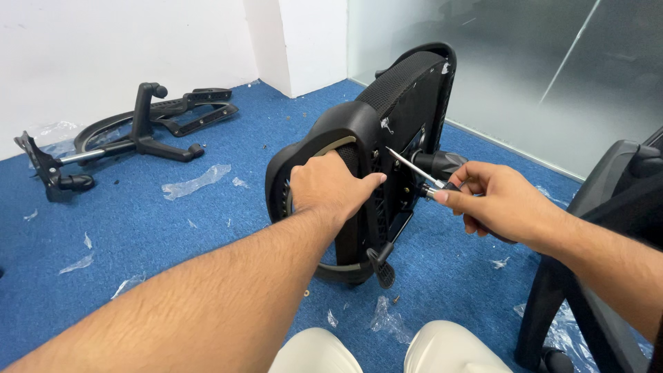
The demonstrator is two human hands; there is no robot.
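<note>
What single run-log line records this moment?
left hand: grips chair back | right hand: holds screwdriver, tip at back | floor: blue carpet, armrests, plastic scraps

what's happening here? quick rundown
A person seated on the blue carpet is working on the seat and back part of a black office chair, which stands on its edge. The left hand grips its curved frame to steady it. The right hand holds a screwdriver, its tip set against the underside plate. A detached armrest assembly lies by the wall, and scraps of clear plastic wrap are scattered around.
</note>
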